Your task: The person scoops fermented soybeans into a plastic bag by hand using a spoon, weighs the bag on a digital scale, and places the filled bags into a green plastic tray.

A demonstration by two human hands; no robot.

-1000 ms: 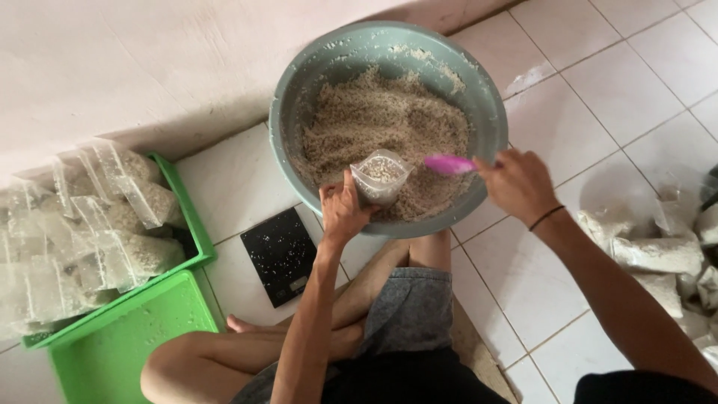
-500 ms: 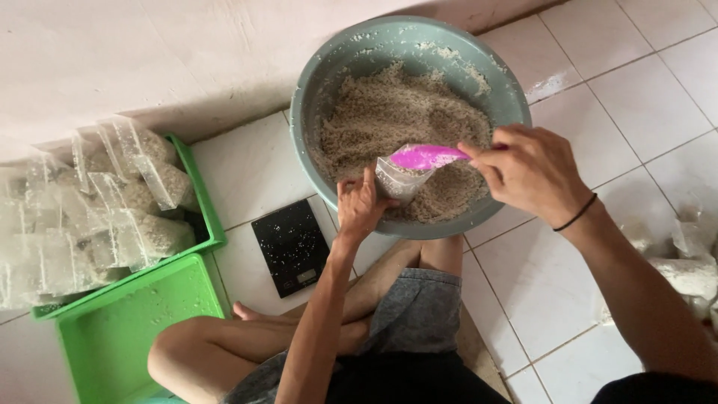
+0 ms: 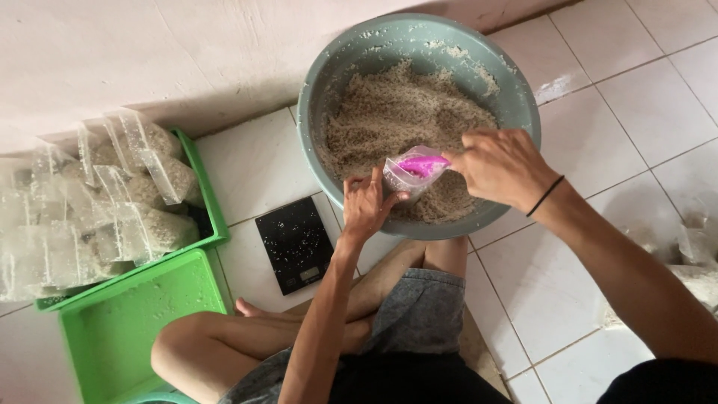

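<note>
So the little clear bag is held right over the near edge of the grain, mouth tipped toward the right, with the pink scoop poking into it. Left hand is curled around the bag from below, fingers closed on the plastic, thumb up by the rim. Right hand is closed on the scoop's handle, which is mostly hidden under the fingers, black band on that wrist. All of this sits over a big grey-green bowl on the tiled floor, with grain stuck up the inside walls. Just left of the bowl there's a flat black scale with a few grains on it. Further left, 2 green trays, the far one piled with filled clear bags. The person's sitting cross-legged, knee near the scale. More plastic bags at the right edge, too cut off to tell much.
</note>
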